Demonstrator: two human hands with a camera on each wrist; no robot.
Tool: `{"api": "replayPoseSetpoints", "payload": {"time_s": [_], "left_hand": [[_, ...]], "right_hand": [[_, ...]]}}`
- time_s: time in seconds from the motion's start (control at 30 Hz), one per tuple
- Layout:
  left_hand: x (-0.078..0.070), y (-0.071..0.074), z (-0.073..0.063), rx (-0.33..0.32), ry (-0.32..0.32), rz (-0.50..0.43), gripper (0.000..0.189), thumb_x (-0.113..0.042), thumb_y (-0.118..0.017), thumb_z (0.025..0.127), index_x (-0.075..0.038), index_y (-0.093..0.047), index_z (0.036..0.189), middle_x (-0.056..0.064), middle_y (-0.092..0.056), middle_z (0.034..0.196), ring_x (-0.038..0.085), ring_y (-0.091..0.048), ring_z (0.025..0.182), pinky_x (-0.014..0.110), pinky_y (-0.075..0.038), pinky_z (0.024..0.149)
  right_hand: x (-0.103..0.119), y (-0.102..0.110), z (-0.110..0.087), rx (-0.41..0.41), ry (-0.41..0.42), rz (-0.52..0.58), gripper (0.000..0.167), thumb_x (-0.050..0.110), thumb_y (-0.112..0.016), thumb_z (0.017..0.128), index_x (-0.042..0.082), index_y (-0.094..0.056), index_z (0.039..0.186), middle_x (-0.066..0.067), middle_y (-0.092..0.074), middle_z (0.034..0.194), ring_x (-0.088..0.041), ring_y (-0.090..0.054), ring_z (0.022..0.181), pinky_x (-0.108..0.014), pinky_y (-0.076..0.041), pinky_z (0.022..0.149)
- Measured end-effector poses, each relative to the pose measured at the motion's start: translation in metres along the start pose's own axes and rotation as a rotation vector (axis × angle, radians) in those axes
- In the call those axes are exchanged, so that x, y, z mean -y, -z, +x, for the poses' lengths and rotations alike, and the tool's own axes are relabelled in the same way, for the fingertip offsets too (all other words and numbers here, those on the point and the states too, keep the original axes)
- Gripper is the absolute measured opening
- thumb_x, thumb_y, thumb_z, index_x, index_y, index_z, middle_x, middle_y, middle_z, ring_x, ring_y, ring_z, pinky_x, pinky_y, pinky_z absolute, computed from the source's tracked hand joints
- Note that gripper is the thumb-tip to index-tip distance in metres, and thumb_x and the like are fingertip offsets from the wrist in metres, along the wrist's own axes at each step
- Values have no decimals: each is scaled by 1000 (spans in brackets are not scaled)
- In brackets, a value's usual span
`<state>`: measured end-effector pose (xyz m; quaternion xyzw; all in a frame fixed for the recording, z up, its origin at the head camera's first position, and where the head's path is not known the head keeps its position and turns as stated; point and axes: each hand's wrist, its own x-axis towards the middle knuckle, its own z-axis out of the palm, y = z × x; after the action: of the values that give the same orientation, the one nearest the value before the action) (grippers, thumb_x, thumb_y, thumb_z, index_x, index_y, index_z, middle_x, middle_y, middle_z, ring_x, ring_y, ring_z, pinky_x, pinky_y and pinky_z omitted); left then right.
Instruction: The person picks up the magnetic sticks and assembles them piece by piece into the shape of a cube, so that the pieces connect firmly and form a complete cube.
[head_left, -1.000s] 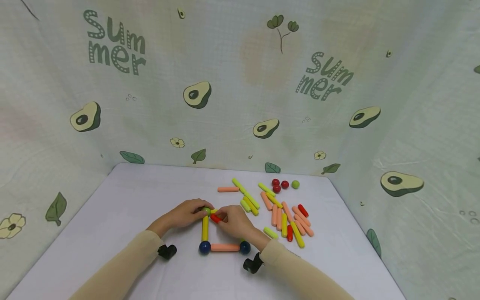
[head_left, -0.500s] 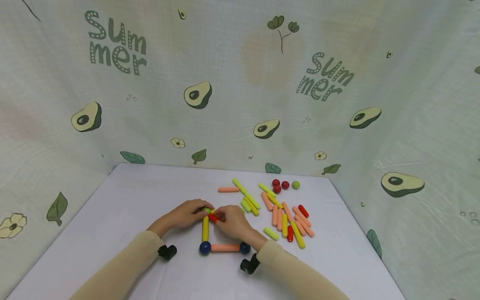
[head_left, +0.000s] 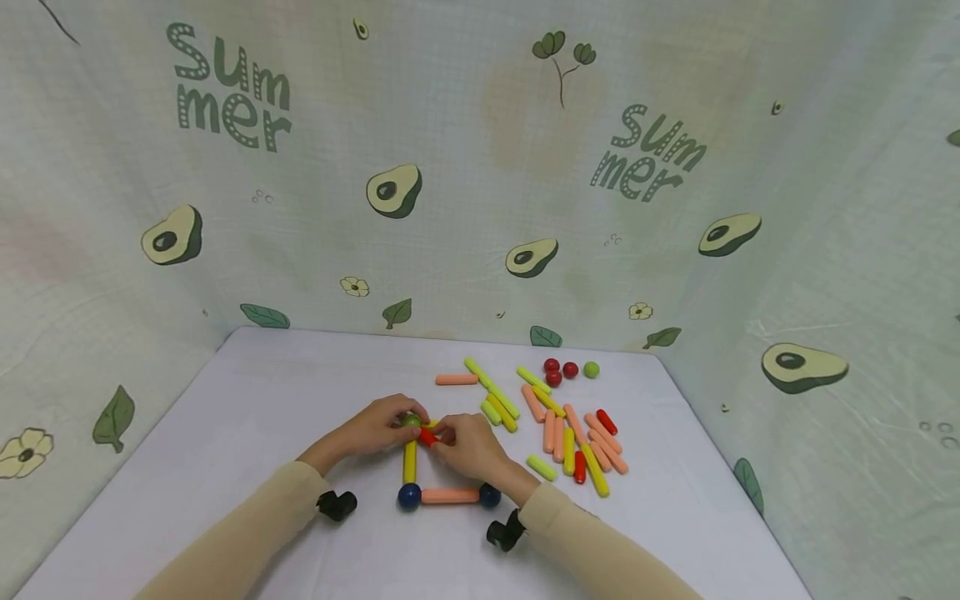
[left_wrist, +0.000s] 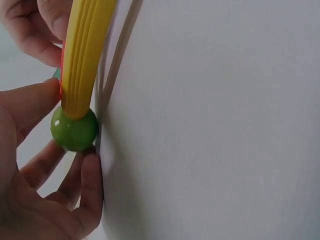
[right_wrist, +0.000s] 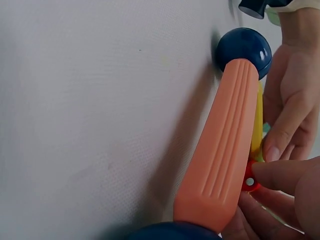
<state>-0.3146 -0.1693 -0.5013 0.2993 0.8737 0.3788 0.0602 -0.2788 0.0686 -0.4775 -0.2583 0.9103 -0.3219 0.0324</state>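
Left hand point(head_left: 378, 422): fingers and thumb curved round a green ball point(head_left: 412, 421), which they grasp at the far left corner of a construction of rods and balls. Left navy ball point(head_left: 409, 497): on the table, nearer the person than the left hand. Upright yellow rod point(head_left: 410, 462): just to the right of the left hand, its long axis running away from the person, near end at the left navy ball and far end at the green ball. Red rod point(head_left: 427, 437): between the two hands, its long axis oblique; one end points far and left, toward the green ball, the other near and right, into the right hand's fingers. A pale dot marks the end seen in the right wrist view. Far yellow rod point(head_left: 431, 425): extends rightward beside the green ball, partly hidden by the right hand. Salmon rod point(head_left: 450, 496): nearer the person than both hands, long axis crosswise, joining the left navy ball to the right navy ball point(head_left: 490, 496). Right hand point(head_left: 472, 446): pinches the red rod between thumb and fingers. Loose rods point(head_left: 568, 450) lie to the right of the right hand; red balls point(head_left: 553, 378) lie beyond it, farther right.
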Motion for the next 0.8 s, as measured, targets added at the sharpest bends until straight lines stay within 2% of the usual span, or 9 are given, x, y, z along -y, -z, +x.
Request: {"api": "replayPoseSetpoints", "payload": {"time_s": [0.13, 0.33, 0.53, 0.67, 0.8], "left_hand": [[-4, -3, 2, -2, -20, 11, 15, -24, -74, 102, -19, -75, 116, -2, -66, 116, 18, -60, 106, 36, -54, 93], [-11, -4, 3, -8, 18, 22, 13, -27, -77, 100, -21, -79, 111, 0, -64, 115, 19, -59, 105, 33, -50, 88], [-13, -7, 4, 6, 65, 44, 13, -31, -78, 99, -26, -80, 110, -2, -59, 114, 19, -55, 106, 38, -46, 90], [-13, -9, 4, 5, 75, 49, 10, -29, -79, 98, -26, -80, 108, -3, -58, 113, 19, -54, 106, 40, -45, 92], [-14, -10, 5, 5, 94, 40, 10, -29, -79, 98, -27, -80, 108, -3, -58, 114, 18, -54, 105, 40, -45, 91]], "right_hand": [[-1, 1, -1, 2, -7, 2, 19, 14, -79, 97, 6, -79, 114, 3, -74, 81, -3, -60, 64, -19, -52, 60], [-3, 1, -3, -5, 8, 12, 18, 8, -79, 95, 6, -79, 113, 0, -75, 81, -2, -60, 64, -18, -52, 60], [-4, 2, -4, 5, 10, 7, 18, 8, -79, 95, 4, -79, 113, 0, -75, 82, -1, -60, 66, -18, -53, 61], [-8, 13, -9, 13, 9, 4, 18, 12, -78, 96, 6, -79, 113, 3, -74, 86, -3, -61, 72, -20, -53, 66], [-19, 37, -15, -2, -15, -5, 17, 16, -78, 97, 9, -79, 112, 5, -74, 92, -7, -63, 80, -24, -55, 72]]}}
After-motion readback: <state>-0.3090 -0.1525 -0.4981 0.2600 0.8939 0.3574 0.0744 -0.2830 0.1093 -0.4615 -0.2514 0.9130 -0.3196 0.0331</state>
